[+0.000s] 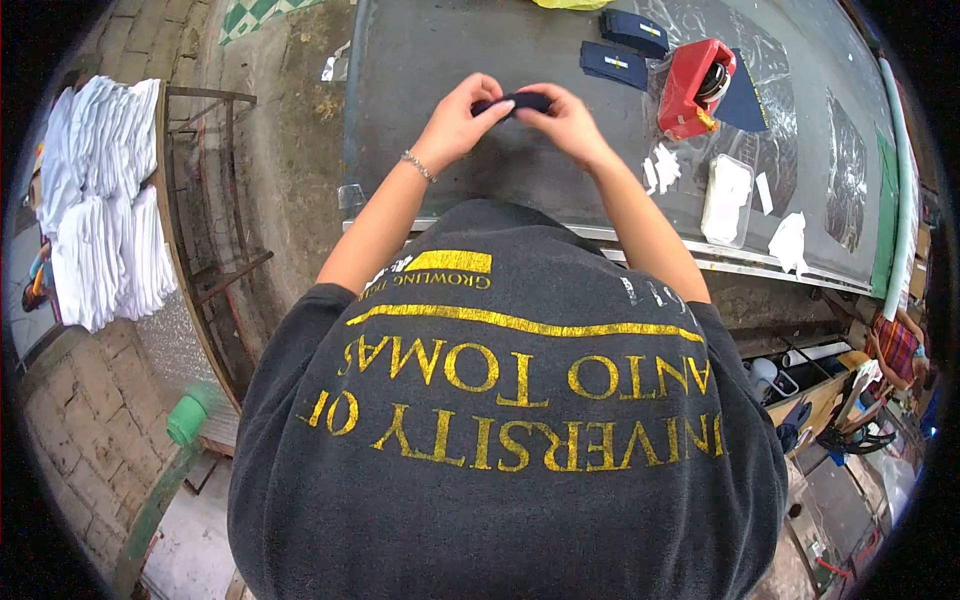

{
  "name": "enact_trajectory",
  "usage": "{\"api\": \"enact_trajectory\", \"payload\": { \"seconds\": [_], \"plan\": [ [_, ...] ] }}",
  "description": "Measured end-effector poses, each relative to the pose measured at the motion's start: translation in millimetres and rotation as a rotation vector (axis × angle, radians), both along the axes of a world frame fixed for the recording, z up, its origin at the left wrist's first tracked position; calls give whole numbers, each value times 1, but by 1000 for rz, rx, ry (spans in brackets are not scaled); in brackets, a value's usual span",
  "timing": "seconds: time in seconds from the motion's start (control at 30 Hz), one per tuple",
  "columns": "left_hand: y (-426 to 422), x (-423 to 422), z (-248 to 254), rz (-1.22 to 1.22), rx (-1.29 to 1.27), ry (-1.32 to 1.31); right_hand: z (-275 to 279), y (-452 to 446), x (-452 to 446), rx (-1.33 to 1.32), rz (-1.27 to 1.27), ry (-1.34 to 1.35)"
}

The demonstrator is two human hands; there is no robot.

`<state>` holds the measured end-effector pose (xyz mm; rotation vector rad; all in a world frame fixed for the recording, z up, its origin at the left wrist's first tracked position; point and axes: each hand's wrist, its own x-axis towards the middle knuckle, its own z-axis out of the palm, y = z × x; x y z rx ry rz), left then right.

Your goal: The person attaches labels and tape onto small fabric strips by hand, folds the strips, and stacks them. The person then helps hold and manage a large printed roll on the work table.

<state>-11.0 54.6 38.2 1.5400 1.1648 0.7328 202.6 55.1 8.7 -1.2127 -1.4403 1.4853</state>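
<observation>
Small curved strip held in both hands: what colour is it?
The soft-looking strip is dark navy, nearly black, best seen in the head view.

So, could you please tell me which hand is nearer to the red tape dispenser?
The right hand: it is left of the red tape dispenser, not touching it. The left hand is farther away on that same side, beyond the right hand.

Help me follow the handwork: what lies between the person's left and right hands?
A curved, dark navy piece, apparently fabric, spans from left hand to right hand in the head view.
</observation>
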Motion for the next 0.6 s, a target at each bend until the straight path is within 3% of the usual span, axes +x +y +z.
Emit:
{"api": "enact_trajectory", "payload": {
  "seconds": [0.1,0.13,0.3,0.37,0.53,0.6],
  "plan": [
    [1,8,10,124,-149,-92,22,0,20,-122,-116,-14],
    [3,7,2,167,-133,-58,30,-1,23,-129,-132,-136],
    [-1,7,-35,217,-107,38,-15,-10,37,-224,-178,-139],
    [-8,7,-41,206,-86,90,-19,-21,32,-35,-221,-514],
    [-16,11,-39,185,-10,195,-17,-41,22,39,-316,-462],
    [-17,12,-42,147,137,306,-15,-44,20,51,-342,-475]
  ]
}}
